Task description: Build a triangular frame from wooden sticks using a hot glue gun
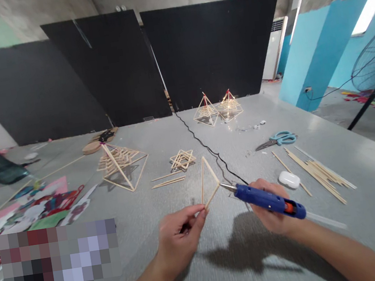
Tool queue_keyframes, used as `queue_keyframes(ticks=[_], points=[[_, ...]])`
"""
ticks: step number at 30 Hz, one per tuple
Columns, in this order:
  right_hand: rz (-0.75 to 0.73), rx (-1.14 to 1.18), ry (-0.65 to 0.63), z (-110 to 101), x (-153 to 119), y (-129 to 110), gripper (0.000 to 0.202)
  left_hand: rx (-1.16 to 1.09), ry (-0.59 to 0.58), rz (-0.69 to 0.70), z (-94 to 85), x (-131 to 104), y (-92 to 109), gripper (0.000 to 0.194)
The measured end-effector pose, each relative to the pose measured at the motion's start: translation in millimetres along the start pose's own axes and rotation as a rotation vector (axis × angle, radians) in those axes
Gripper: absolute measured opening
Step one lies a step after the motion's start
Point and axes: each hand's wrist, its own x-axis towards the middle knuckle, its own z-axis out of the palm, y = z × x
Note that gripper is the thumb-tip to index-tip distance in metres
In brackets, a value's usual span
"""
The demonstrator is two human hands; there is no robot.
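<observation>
My left hand [184, 232] pinches the near corner of a small triangle of thin wooden sticks [203, 179], which is held up over the grey table. In my right hand [270, 203] is a blue glue gun [265, 199] with a clear glue stick jutting from its back. The metal nozzle meets or nearly meets the triangle's right corner. Beyond my left hand lie a star of sticks [182, 160] and a few loose sticks [168, 182]. Farther left stands a stick pyramid [123, 166].
Blue-handled scissors [283, 138], a white case [289, 180] and several loose sticks [319, 172] lie on the right. Two pyramids [206, 112] stand at the back, one lit. A black cord [205, 145] crosses the grey table [142, 213]. Colourful scraps [52, 205] are at left.
</observation>
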Motion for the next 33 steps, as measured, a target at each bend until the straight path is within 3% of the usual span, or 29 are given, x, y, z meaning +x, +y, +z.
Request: queue_keyframes(ticks=[6, 20, 33], points=[[0.019, 0.002, 0.018, 2.3, -1.6, 1.1, 0.033, -0.007, 0.001, 0.009, -0.5, 1.0, 2.2, 0.016], [-0.077, 0.03, 0.029, 5.3, -6.4, 9.7, 0.017, -0.005, -0.002, 0.017, -0.4, 1.0, 0.7, 0.015], [-0.046, -0.017, 0.013, 6.4, -8.1, 10.4, 0.011, -0.006, -0.021, 0.032, 0.7, -0.7, 2.2, 0.019]])
